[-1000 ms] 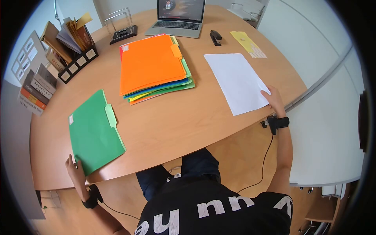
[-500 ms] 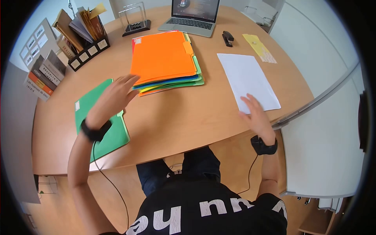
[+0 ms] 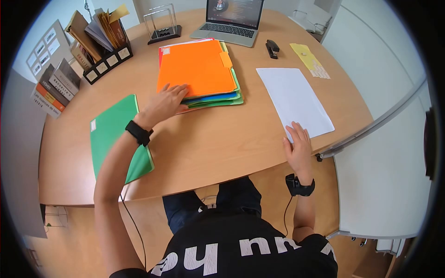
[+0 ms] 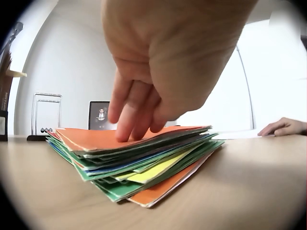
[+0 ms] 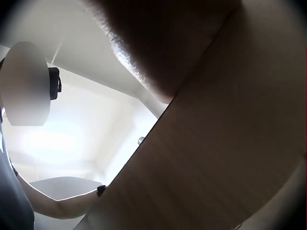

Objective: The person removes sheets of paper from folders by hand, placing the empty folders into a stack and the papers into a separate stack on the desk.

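A thick stack of colored file folders [image 3: 199, 67], orange on top, lies mid-table. My left hand [image 3: 163, 105] reaches over its near left corner. In the left wrist view the fingertips [image 4: 125, 134] touch the top orange folder, with green, blue and yellow edges fanned beneath. A single green folder [image 3: 111, 129] lies at left, partly hidden under my left forearm. My right hand [image 3: 300, 150] rests its fingers on the near left corner of a white paper sheet [image 3: 294, 95]. The right wrist view shows mostly the dark table and a blurred part of the hand.
Behind the stack stand an open laptop [image 3: 227, 31] and a Newton's cradle [image 3: 163, 32]. A black stapler [image 3: 272, 49] and yellow sticky sheets [image 3: 308, 58] lie at back right. A black file holder [image 3: 109, 60] and upright books [image 3: 58, 88] stand at left.
My left hand has moved from the green folder's near corner up and right onto the orange stack. The right hand has shifted from the sheet's right edge to its near left corner.
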A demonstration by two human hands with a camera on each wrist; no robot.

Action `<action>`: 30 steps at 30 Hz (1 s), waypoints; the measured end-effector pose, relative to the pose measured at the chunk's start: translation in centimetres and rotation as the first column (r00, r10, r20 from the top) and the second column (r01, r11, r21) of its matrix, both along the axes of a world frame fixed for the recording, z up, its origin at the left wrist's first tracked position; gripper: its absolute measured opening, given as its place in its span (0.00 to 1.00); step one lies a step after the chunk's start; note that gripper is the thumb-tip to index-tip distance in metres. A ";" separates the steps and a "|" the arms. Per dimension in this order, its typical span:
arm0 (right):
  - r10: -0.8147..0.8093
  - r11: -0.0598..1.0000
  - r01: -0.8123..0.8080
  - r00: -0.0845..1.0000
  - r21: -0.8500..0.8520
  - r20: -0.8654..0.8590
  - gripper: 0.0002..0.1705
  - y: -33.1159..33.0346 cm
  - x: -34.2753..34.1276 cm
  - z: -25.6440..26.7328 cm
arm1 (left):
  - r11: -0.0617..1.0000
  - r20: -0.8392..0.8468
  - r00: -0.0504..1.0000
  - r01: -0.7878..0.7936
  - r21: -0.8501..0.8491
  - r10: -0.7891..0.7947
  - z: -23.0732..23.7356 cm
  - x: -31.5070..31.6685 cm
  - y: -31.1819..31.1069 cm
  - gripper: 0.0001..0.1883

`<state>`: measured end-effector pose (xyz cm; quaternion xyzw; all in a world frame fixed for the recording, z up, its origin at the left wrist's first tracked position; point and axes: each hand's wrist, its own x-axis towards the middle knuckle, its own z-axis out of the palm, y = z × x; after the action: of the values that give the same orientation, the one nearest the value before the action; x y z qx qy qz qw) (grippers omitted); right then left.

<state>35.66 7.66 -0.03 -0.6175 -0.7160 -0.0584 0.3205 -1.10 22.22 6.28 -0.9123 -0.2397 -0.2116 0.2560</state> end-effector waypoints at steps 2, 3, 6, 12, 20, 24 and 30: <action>-0.005 1.000 0.005 1.000 0.002 -0.005 0.17 -0.1 0.0 0.1 | 0.981 0.001 0.994 -0.111 -0.162 0.112 -0.4 -0.1 -0.5 0.08; -0.007 1.000 0.008 1.000 0.004 -0.007 0.17 -0.2 -0.1 0.2 | 0.922 -0.014 0.974 -0.218 -0.319 0.226 -0.5 -0.1 -0.6 0.05; -0.006 1.000 0.006 1.000 0.012 -0.012 0.17 -0.2 -0.1 0.2 | 0.923 -0.144 0.967 -0.244 -0.296 0.209 0.0 0.1 -0.8 0.05; -0.017 1.000 0.017 0.999 0.019 -0.031 0.16 -0.1 0.0 -0.1 | 0.828 -0.074 0.911 -0.400 -0.393 0.405 0.7 0.6 -0.9 0.08; 0.006 1.000 -0.004 0.995 0.028 -0.096 0.21 -0.7 -0.8 0.9 | 0.724 0.530 0.667 -0.020 -0.690 0.523 1.9 0.2 -3.4 0.12; 0.199 0.969 -0.248 0.821 -0.020 -0.536 0.28 -1.9 -2.7 2.0 | 0.693 0.720 0.272 0.203 -0.692 0.639 1.7 -0.7 -8.0 0.14; 0.122 0.790 -0.594 0.390 -0.148 -0.913 0.38 -2.5 -7.6 4.6 | 0.699 0.784 -0.191 0.606 -0.379 0.590 -0.9 2.2 -18.5 0.20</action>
<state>28.03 5.21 4.59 -0.4381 -0.5630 0.5042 0.4867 1.14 3.77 5.43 -0.3980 -0.3932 -0.7197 -0.4111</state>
